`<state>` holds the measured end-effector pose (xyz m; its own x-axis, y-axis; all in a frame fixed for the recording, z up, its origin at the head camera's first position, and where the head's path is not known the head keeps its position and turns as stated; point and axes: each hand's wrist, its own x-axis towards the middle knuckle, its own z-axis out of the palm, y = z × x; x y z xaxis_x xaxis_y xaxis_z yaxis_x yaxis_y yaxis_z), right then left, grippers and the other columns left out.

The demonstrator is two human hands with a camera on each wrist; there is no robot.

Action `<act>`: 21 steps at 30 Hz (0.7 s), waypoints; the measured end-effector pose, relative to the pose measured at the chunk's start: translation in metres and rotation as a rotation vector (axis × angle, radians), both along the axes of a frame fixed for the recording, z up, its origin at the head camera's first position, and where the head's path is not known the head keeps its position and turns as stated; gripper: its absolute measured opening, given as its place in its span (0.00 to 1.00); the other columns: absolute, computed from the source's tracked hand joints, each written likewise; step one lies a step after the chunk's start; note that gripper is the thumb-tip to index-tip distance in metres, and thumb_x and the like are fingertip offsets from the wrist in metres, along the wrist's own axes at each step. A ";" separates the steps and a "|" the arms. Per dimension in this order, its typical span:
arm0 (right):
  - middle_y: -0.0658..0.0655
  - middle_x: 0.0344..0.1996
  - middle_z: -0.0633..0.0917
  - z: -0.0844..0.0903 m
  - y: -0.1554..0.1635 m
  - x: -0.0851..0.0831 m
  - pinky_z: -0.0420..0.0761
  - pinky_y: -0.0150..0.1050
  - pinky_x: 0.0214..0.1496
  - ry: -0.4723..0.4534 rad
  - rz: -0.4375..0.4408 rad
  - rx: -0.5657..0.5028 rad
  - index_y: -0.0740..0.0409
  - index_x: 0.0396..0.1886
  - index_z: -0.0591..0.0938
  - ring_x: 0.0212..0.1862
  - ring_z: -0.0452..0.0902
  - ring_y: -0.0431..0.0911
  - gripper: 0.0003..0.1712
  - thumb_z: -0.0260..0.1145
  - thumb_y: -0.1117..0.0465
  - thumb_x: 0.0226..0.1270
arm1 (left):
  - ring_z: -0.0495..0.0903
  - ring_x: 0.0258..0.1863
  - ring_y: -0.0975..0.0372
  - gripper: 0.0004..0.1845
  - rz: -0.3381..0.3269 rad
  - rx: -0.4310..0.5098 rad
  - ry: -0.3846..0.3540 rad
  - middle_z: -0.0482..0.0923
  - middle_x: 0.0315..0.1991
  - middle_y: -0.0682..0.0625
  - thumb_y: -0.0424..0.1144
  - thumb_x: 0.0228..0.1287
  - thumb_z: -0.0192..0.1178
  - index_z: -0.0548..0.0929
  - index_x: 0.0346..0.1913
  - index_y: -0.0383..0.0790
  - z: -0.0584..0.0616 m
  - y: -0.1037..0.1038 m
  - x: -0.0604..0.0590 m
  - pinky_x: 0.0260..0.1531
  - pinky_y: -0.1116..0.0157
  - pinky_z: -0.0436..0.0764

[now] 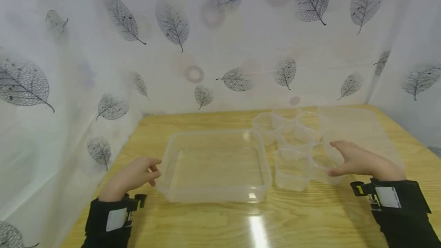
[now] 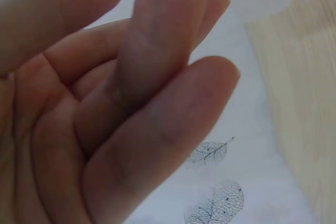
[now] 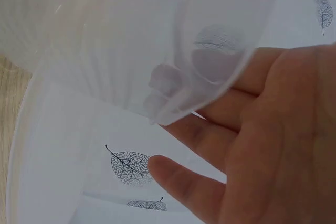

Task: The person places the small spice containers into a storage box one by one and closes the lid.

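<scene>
Right hand (image 1: 358, 160) grips one small clear cup (image 1: 325, 165), fingers curled over its rim, thumb outside. Left hand (image 1: 132, 175), fingers loosely relaxed, holds nothing, just beside one large clear tray (image 1: 215, 163). About seven cups cluster right of the tray; one lid (image 1: 358, 129) lies behind, on the wooden table (image 1: 310, 217).

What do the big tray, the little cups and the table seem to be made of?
Big tray: clear, glossy plastic, it seems; the table's grain shows through. Little cups: the same see-through plastic, slightly cloudy. Table: pale wood or wood-look laminate, smooth, with a bright glare streak.
</scene>
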<state>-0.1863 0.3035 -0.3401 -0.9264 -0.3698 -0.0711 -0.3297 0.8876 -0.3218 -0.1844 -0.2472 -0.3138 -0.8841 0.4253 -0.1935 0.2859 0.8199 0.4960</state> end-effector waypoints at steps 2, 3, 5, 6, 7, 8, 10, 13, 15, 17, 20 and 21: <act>0.83 0.50 0.63 -0.001 0.001 -0.001 0.61 0.61 0.49 -0.003 0.000 0.003 0.85 0.53 0.59 0.52 0.58 0.73 0.53 0.71 0.47 0.42 | 0.77 0.21 0.65 0.24 0.005 -0.003 -0.005 0.76 0.31 0.49 0.32 0.59 0.54 0.65 0.55 0.19 0.000 0.001 0.000 0.28 0.63 0.73; 0.83 0.50 0.63 -0.001 0.001 -0.002 0.61 0.61 0.49 -0.001 0.001 0.005 0.85 0.53 0.59 0.52 0.57 0.73 0.54 0.71 0.47 0.41 | 0.77 0.21 0.65 0.24 0.007 -0.004 -0.007 0.77 0.31 0.48 0.32 0.59 0.54 0.65 0.55 0.19 0.001 0.001 0.000 0.28 0.62 0.74; 0.82 0.50 0.63 -0.002 0.002 -0.003 0.61 0.62 0.49 -0.003 -0.003 0.007 0.85 0.54 0.59 0.52 0.57 0.73 0.54 0.71 0.46 0.41 | 0.77 0.21 0.65 0.24 0.014 -0.008 -0.011 0.77 0.31 0.48 0.32 0.59 0.54 0.65 0.55 0.19 0.001 0.002 0.001 0.29 0.61 0.74; 0.82 0.50 0.63 -0.002 0.003 -0.003 0.60 0.62 0.49 -0.006 -0.007 0.008 0.85 0.54 0.59 0.52 0.57 0.73 0.55 0.71 0.46 0.40 | 0.77 0.21 0.65 0.24 0.020 -0.011 -0.013 0.76 0.32 0.48 0.32 0.59 0.54 0.65 0.55 0.20 0.001 0.002 0.001 0.29 0.61 0.74; 0.82 0.50 0.63 -0.002 0.003 -0.003 0.60 0.62 0.49 -0.003 -0.009 0.006 0.85 0.54 0.59 0.52 0.57 0.73 0.55 0.71 0.46 0.40 | 0.77 0.22 0.65 0.24 0.019 -0.014 -0.011 0.76 0.31 0.48 0.32 0.59 0.54 0.65 0.55 0.20 0.001 0.002 0.001 0.29 0.61 0.74; 0.82 0.50 0.63 -0.002 0.003 -0.002 0.60 0.62 0.49 -0.002 -0.010 0.008 0.84 0.54 0.60 0.52 0.57 0.73 0.54 0.71 0.45 0.40 | 0.77 0.21 0.65 0.24 0.019 -0.013 -0.011 0.76 0.31 0.48 0.32 0.59 0.54 0.65 0.55 0.20 0.001 0.002 0.001 0.29 0.61 0.74; 0.82 0.50 0.64 -0.001 0.004 -0.002 0.60 0.62 0.49 0.006 -0.012 0.010 0.84 0.54 0.60 0.52 0.57 0.73 0.54 0.71 0.45 0.40 | 0.77 0.21 0.65 0.24 0.018 -0.013 -0.008 0.76 0.31 0.48 0.33 0.59 0.54 0.65 0.55 0.20 0.001 0.002 0.001 0.29 0.62 0.74; 0.82 0.50 0.64 0.002 0.005 -0.001 0.61 0.62 0.48 0.025 -0.022 0.023 0.84 0.53 0.61 0.51 0.57 0.72 0.54 0.71 0.44 0.41 | 0.77 0.21 0.65 0.24 0.015 -0.010 -0.006 0.77 0.32 0.48 0.33 0.59 0.54 0.66 0.55 0.20 0.002 0.002 0.000 0.28 0.63 0.73; 0.81 0.50 0.64 0.004 0.006 0.001 0.61 0.62 0.47 0.043 -0.029 0.037 0.83 0.53 0.61 0.51 0.57 0.72 0.54 0.70 0.44 0.41 | 0.77 0.22 0.64 0.24 0.017 -0.008 -0.009 0.77 0.32 0.48 0.33 0.59 0.54 0.66 0.56 0.21 0.002 0.003 0.001 0.27 0.63 0.73; 0.81 0.50 0.65 0.006 0.008 0.002 0.61 0.62 0.47 0.066 -0.039 0.050 0.83 0.53 0.62 0.51 0.58 0.72 0.53 0.71 0.44 0.41 | 0.77 0.22 0.65 0.24 0.019 -0.009 -0.011 0.77 0.32 0.48 0.33 0.60 0.54 0.66 0.56 0.21 0.002 0.003 0.001 0.27 0.64 0.72; 0.81 0.49 0.65 0.012 0.010 0.005 0.61 0.62 0.47 0.100 -0.050 0.070 0.83 0.53 0.61 0.50 0.58 0.72 0.53 0.71 0.45 0.42 | 0.77 0.22 0.65 0.24 0.030 -0.007 -0.015 0.76 0.32 0.48 0.33 0.59 0.54 0.66 0.56 0.21 0.003 0.004 0.002 0.26 0.64 0.72; 0.81 0.49 0.65 0.014 0.010 0.006 0.60 0.62 0.47 0.115 -0.052 0.070 0.84 0.53 0.62 0.50 0.58 0.72 0.52 0.71 0.45 0.41 | 0.77 0.22 0.65 0.24 0.035 -0.008 -0.016 0.76 0.32 0.48 0.33 0.59 0.54 0.66 0.56 0.21 0.003 0.004 0.003 0.26 0.64 0.72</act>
